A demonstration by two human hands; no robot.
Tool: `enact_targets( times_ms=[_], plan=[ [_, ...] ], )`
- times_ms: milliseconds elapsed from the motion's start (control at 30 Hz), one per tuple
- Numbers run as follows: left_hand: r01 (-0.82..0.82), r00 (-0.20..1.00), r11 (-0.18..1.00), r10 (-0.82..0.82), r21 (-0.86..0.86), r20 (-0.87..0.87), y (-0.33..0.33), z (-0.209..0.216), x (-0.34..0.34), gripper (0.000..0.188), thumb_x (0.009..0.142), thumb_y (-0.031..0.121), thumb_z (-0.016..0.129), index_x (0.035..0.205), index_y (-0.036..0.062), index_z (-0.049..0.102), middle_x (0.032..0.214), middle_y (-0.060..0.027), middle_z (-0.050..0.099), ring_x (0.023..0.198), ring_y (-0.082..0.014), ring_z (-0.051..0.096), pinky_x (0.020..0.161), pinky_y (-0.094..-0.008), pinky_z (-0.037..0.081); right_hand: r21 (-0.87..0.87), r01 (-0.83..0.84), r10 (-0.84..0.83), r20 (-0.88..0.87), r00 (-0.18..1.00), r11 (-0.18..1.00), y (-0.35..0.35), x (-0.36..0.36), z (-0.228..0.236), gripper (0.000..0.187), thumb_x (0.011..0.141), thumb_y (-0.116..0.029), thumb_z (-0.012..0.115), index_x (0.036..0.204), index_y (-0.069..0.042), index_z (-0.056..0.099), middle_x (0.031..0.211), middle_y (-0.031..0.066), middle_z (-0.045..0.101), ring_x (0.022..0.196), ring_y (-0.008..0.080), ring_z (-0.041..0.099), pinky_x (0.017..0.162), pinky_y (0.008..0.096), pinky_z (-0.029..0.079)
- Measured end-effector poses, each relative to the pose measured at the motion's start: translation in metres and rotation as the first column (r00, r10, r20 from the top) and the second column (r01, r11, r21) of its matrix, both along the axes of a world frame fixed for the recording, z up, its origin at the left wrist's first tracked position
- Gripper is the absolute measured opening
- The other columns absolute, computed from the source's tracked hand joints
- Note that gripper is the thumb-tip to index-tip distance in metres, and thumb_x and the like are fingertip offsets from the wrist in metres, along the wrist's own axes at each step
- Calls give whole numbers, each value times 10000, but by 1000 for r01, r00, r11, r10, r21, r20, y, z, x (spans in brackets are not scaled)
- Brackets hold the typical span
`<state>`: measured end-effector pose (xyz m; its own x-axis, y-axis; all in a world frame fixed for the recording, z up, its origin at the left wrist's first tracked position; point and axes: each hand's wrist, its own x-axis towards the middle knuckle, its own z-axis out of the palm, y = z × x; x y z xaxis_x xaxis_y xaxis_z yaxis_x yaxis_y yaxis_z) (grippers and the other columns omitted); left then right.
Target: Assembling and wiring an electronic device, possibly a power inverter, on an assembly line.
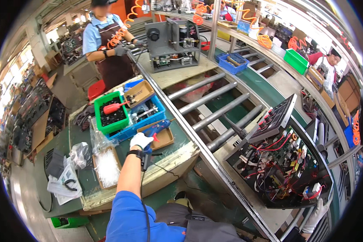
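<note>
My left hand [140,141], in a white glove, is closed around the handle of a blue glue gun [157,128] with a red trigger. The gun's nose lies over a shallow cardboard tray [166,139] on the side bench. My right hand [319,214], also gloved, grips the lower right corner of an opened black machine housing [278,205] on the roller line. Red and black wires and circuit boards fill the housing. Its control panel [275,117] with red knobs stands tilted at the far edge.
A green bin [97,105] of black parts holds a red-handled tool [113,107], beside a blue bin [162,105]. A carton of white sticks [107,167] is nearer. Metal rollers [220,117] run beyond the rail. A co-worker [109,44] stands by a grey machine frame [173,44].
</note>
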<state>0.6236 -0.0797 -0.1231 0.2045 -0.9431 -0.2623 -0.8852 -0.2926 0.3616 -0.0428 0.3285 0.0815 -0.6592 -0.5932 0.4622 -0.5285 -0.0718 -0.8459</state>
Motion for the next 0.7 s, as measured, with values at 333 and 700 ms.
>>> enact_targets(
  times_ms=[333,700],
  plan=[
    [-335,539,942,220,33,-813,15,-2,8,238,748,181,759,900,30,656,714,-35,611,526,-143,560,470,-280,457,213,259,-214,-214,953,942,-13,9,2,530,927,-90,470,1401,93,320,1229,127,515,1003,148,517,939,259,391],
    [-449,-412,879,-47,158,-910,155,84,-130,226,931,306,599,1014,100,557,693,14,484,613,-87,464,557,-224,403,-63,57,-55,28,998,996,-42,51,19,647,792,20,626,1399,-48,414,1239,46,527,1118,146,507,984,291,407]
  ],
)
